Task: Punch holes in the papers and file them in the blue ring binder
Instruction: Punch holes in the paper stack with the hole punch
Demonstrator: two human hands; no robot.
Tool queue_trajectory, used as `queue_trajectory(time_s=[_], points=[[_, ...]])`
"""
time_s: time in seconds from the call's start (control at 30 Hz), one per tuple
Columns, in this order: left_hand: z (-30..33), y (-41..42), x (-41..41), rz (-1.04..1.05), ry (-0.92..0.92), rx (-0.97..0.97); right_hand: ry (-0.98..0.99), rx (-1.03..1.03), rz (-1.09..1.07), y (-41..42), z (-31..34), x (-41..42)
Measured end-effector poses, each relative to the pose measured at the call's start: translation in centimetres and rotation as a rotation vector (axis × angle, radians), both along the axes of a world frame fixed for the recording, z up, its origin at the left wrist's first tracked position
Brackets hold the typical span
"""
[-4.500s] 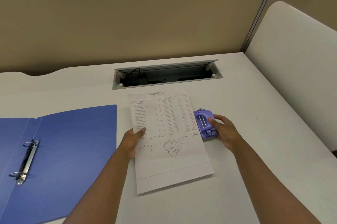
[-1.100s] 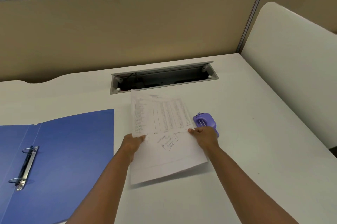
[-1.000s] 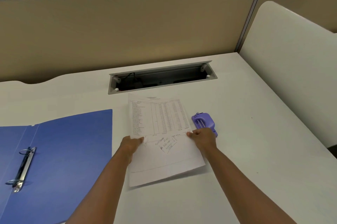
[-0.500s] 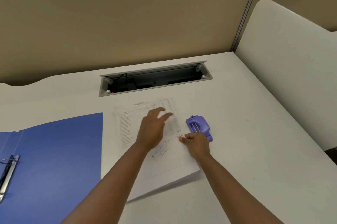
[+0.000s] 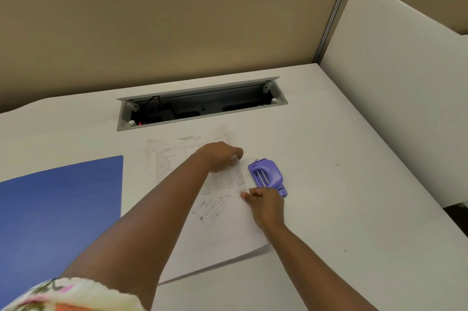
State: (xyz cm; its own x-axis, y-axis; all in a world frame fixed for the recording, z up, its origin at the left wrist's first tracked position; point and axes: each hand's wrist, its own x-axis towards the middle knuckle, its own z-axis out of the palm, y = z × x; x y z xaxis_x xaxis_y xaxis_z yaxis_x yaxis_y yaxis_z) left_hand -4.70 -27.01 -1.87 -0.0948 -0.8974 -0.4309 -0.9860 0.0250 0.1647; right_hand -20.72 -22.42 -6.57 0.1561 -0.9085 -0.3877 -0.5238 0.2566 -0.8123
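The printed papers (image 5: 217, 232) lie on the white desk (image 5: 329, 184), with handwriting on the lower half. My left hand (image 5: 220, 155) reaches across the sheet and pinches its right edge near the top. My right hand (image 5: 263, 205) pinches the same right edge lower down. The purple hole punch (image 5: 267, 175) sits just right of that edge, between the two hands and apart from the paper. The open blue ring binder (image 5: 60, 209) lies at the left; its rings are out of view.
A cable tray opening (image 5: 200, 104) is sunk into the desk behind the papers. A beige partition (image 5: 177, 19) stands at the back and a white divider (image 5: 395, 95) on the right.
My left hand left the paper's left edge and crossed over to its right edge. My right hand stayed at the right edge by the punch. The view shifted right, cutting off the binder rings.
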Motion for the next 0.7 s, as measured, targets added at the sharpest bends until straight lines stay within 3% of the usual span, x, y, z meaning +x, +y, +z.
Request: queue_trajectory(time_s=[0.07, 0.17, 0.23, 0.3, 0.33, 0.47, 0.7], points=[[-0.6, 0.1, 0.3, 0.001, 0.075, 0.004, 0.118, -0.058, 0.078, 0.1, 0.5, 0.0], [-1.8, 0.5, 0.8, 0.023, 0.145, -0.037, 0.459, -0.268, 0.231, 0.0, 2.8, -0.3], [-2.2, 0.7, 0.9, 0.046, 0.196, -0.081, 0.536, -0.443, 0.122, -0.8, 4.5, -0.8], [-2.5, 0.9, 0.9, 0.069, 0.228, -0.121, 0.458, -0.505, -0.032, -2.4, 5.0, -1.7], [-2.7, 1.0, 0.9, 0.08, 0.235, -0.136, 0.436, -0.433, -0.046, -3.3, 4.9, -2.1], [-3.3, 1.0, 0.7, 0.135, 0.252, -0.189, 0.365, -0.11, 0.104, -5.5, 3.5, -2.5], [-4.4, 1.1, 0.6, 0.26, 0.38, -0.298, 0.099, -0.014, 0.033, -5.0, 2.9, -1.9]])
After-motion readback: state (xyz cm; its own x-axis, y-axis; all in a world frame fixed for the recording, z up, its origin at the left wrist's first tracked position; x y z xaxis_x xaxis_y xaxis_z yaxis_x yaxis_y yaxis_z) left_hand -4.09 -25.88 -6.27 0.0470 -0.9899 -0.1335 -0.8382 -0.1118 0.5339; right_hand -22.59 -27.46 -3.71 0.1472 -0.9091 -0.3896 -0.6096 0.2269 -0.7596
